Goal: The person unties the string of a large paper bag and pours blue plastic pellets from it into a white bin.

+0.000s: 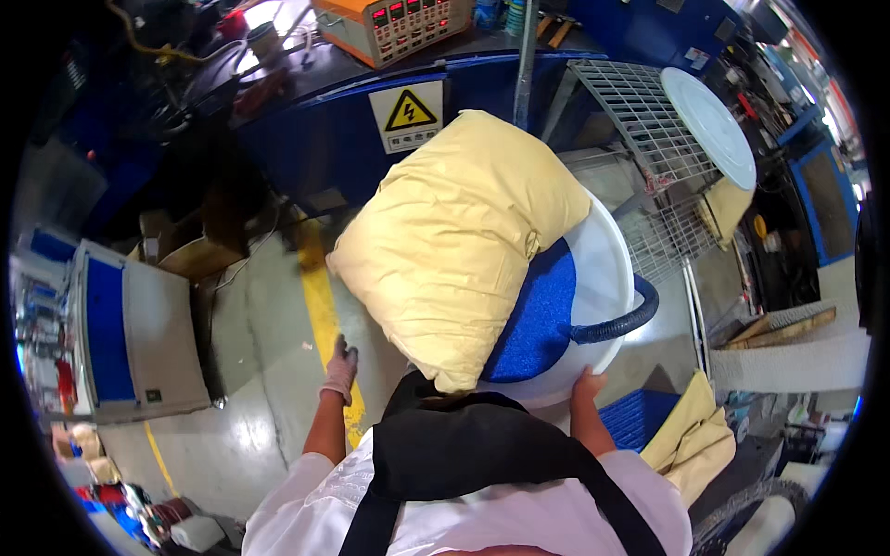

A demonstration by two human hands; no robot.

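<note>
A bulging tan paper sack (pixel 445 241) lies tilted over a round white tub (pixel 607 241) in front of my body. Its lower corner reaches the black apron (pixel 464 449) at my waist. Blue granules (pixel 533 334) show in the tub beside the sack, and a dark ribbed hose (pixel 616 324) runs into them over the rim. My left hand (pixel 341 371), in a thin glove, is off to the left of the sack with its fingers apart and nothing in them. My right hand (pixel 588 382) grips the near right rim of the tub.
A wire mesh rack (pixel 640 120) with a round white lid (pixel 709 125) stands at the far right. An opened tan sack with blue contents (pixel 640 417) is by my right arm. Left are a cabinet (pixel 153 324) and a cardboard box (pixel 195 246); an orange control box (pixel 389 28) sits behind.
</note>
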